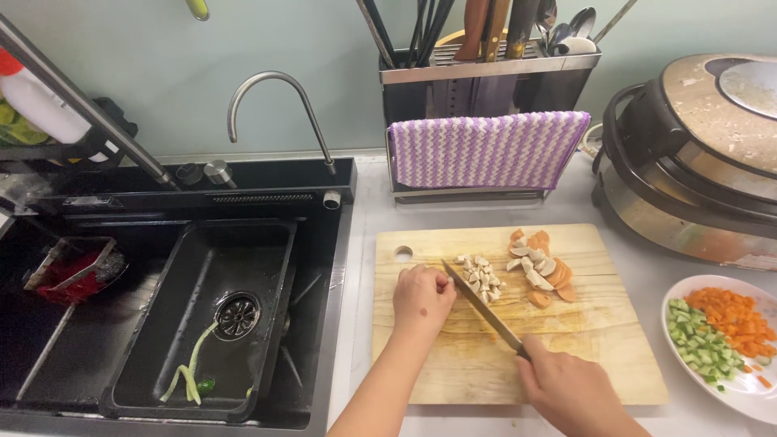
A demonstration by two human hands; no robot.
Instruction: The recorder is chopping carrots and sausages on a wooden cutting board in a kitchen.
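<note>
- Here, the right hand (566, 388) was closed round the handle of a kitchen knife (481, 306), at about five o'clock on the wooden cutting board (599, 332).
- The blade ran up toward eleven o'clock, its tip just beside the left hand's fingertips.
- The left hand (422, 295) lay curled on the board, knuckles bent, fingers pressed down at the blade's tip; whether it pinned a piece I could not tell.
- A small heap of diced pale sausage pieces (483, 277) sat just at two o'clock from the left hand, touching the blade's far side.
- Larger sausage slices (541, 269), orange-skinned and pale inside, lay at three o'clock from that heap, near the board's upper middle.
- A white plate (684, 290) with diced carrot (738, 322) and diced cucumber (694, 344) stood on the counter (364, 243) at three o'clock from the board.
- A black sink (202, 324) with green scraps lay at nine o'clock.
- A purple striped cloth (486, 150) hung at twelve o'clock, a cooker (696, 154) at two o'clock.
</note>
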